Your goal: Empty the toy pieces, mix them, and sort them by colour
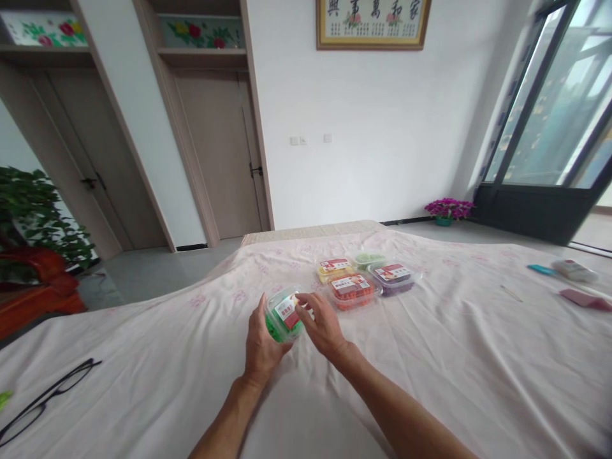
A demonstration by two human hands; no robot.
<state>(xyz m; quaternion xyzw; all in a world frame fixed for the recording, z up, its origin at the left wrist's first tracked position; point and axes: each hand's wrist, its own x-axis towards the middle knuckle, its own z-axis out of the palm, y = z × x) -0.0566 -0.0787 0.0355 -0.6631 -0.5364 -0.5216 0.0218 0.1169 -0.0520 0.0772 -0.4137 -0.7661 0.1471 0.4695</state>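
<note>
Green tub: L hand cupped round side/base, holding it over pale cloth | R hand at lid, part-hiding label, can't tell if gripping | just beyond R hand: orange tub, w/ yellow tub, purple tub, pale-green tub grouped behind/beside | far L: specs

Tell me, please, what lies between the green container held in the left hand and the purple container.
The head view shows the right hand at the green container, then the orange container, beside the purple container.

Clear tub: lid on, green contents, white-red label; tilted in left hand.
</note>
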